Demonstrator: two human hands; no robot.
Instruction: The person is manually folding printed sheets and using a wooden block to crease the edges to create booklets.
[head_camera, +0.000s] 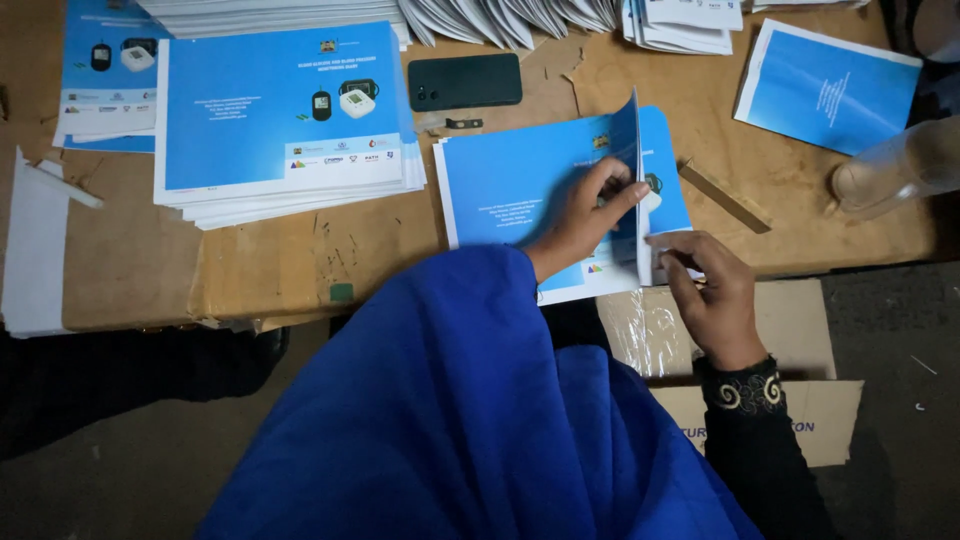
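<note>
Here, blue booklet (520, 185) on worktop (300, 260). Left hand (580, 215) pinches its lifted cover; right hand (710, 290) pinches the lower edge.

Scuffed wood table (130, 250), dark floor (900, 400), dim light.

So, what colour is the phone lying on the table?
The phone is dark green, nearly black, seen in the head view.

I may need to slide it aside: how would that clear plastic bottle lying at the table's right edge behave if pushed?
The clear plastic bottle lies on its side, so it would probably roll rather than slide. It looks empty, so likely light and easily knocked. It sits near the wooden table's right edge, so a push could send it off.
</note>
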